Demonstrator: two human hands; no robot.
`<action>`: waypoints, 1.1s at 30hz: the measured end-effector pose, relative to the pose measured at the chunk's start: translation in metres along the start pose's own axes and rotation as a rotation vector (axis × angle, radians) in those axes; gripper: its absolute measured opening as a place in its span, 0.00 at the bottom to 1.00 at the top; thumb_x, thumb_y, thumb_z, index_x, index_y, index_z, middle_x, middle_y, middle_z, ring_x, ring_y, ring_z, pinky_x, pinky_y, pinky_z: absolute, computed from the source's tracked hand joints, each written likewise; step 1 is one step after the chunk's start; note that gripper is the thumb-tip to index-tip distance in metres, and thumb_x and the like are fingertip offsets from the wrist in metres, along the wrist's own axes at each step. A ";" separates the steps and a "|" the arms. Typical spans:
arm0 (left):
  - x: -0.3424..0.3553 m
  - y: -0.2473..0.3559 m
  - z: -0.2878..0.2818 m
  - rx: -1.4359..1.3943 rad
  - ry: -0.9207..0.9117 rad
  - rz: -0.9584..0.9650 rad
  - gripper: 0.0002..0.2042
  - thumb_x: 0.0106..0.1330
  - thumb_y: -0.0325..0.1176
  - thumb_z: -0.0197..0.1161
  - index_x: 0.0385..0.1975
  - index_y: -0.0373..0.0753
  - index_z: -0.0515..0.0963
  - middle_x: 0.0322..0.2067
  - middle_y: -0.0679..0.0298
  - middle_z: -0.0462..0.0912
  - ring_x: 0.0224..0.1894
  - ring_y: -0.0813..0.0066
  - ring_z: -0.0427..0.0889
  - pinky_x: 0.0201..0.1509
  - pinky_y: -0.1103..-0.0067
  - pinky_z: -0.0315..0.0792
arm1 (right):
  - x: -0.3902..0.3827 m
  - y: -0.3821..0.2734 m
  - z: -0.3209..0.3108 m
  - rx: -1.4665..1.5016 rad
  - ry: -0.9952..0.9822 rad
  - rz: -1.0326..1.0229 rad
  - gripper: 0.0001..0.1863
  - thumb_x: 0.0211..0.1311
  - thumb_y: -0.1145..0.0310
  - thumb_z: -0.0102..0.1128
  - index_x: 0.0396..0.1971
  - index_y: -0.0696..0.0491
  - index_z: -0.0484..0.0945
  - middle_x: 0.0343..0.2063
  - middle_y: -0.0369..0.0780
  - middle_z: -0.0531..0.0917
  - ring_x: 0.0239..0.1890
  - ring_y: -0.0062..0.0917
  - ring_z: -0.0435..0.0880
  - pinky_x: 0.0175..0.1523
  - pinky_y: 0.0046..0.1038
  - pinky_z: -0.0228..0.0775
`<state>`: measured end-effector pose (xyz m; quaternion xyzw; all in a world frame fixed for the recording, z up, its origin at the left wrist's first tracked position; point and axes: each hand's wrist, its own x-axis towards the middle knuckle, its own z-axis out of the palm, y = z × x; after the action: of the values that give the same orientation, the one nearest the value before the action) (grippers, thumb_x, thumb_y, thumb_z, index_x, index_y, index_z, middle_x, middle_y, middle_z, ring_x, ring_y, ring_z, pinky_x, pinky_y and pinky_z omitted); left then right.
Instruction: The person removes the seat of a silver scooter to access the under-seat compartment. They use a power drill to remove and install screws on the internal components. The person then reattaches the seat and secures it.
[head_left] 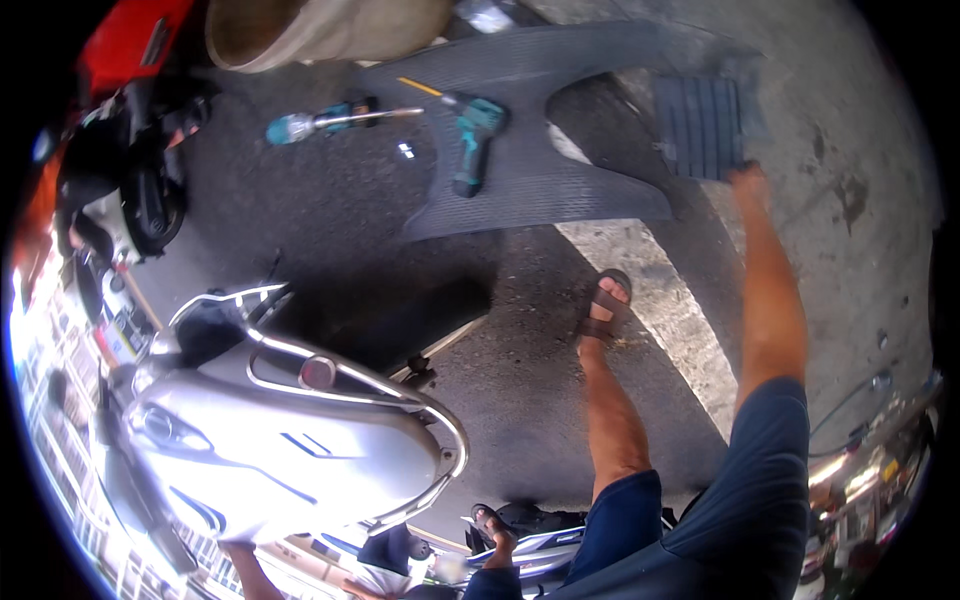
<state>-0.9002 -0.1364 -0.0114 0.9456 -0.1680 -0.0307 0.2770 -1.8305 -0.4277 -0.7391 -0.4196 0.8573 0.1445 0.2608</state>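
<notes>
My right hand (750,187), arm stretched far forward, is closed on the near right corner of a dark, ridged rubber mat (700,128). The mat looks slightly smeared by motion. At the lower left, my left hand (238,550) is at the edge of a silver scooter (290,450); the scooter body hides its fingers. A large grey ribbed floor mat (540,185) with curved cut-outs lies on the ground left of the small mat. On it rests a teal and black cordless drill (476,140) with a yellowish bit.
A second teal power tool (340,120) with a long shaft lies left of the drill. A beige container (330,30) stands at the far edge. Another parked scooter (145,190) is at the left. My sandalled foot (606,300) stands by a pale ground strip (685,330). Another person (385,560) is at the bottom.
</notes>
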 end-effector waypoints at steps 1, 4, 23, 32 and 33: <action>-0.001 -0.003 -0.009 -0.004 -0.001 -0.006 0.35 0.73 0.61 0.37 0.67 0.36 0.60 0.62 0.52 0.67 0.61 0.56 0.70 0.64 0.62 0.66 | -0.019 -0.006 -0.005 0.147 0.050 -0.083 0.24 0.57 0.57 0.60 0.52 0.52 0.76 0.47 0.52 0.82 0.51 0.48 0.81 0.53 0.43 0.73; -0.005 -0.034 -0.016 -0.061 -0.028 -0.036 0.35 0.73 0.61 0.37 0.67 0.36 0.60 0.63 0.53 0.67 0.61 0.56 0.70 0.64 0.62 0.66 | -0.061 -0.036 -0.023 0.245 0.124 -0.210 0.21 0.57 0.58 0.64 0.47 0.54 0.78 0.43 0.52 0.84 0.50 0.47 0.81 0.52 0.42 0.72; -0.054 -0.148 -0.087 -0.623 -0.163 0.015 0.38 0.69 0.44 0.59 0.72 0.36 0.48 0.68 0.44 0.55 0.69 0.56 0.59 0.71 0.71 0.57 | -0.735 -0.009 -0.086 1.045 -0.551 0.156 0.03 0.63 0.67 0.55 0.30 0.49 0.73 0.17 0.32 0.69 0.14 0.19 0.68 0.21 0.29 0.69; -0.192 -0.397 -0.245 -0.775 -1.209 -0.259 0.27 0.69 0.45 0.62 0.62 0.35 0.69 0.53 0.59 0.79 0.52 0.73 0.77 0.53 0.78 0.71 | -1.093 -0.099 -0.004 1.081 -0.882 0.171 0.04 0.67 0.69 0.52 0.32 0.50 0.69 0.15 0.36 0.66 0.17 0.23 0.69 0.23 0.30 0.65; -0.190 -0.426 -0.259 -0.725 -1.175 -0.386 0.26 0.68 0.45 0.62 0.61 0.36 0.70 0.50 0.60 0.80 0.49 0.74 0.78 0.50 0.80 0.72 | -1.115 -0.109 0.014 1.061 -0.957 0.150 0.04 0.67 0.69 0.53 0.31 0.50 0.69 0.16 0.36 0.67 0.17 0.23 0.69 0.22 0.31 0.66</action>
<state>-0.9115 0.3972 -0.0269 0.6340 -0.0982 -0.6372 0.4270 -1.1691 0.2311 -0.1200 -0.0668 0.6302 -0.1060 0.7662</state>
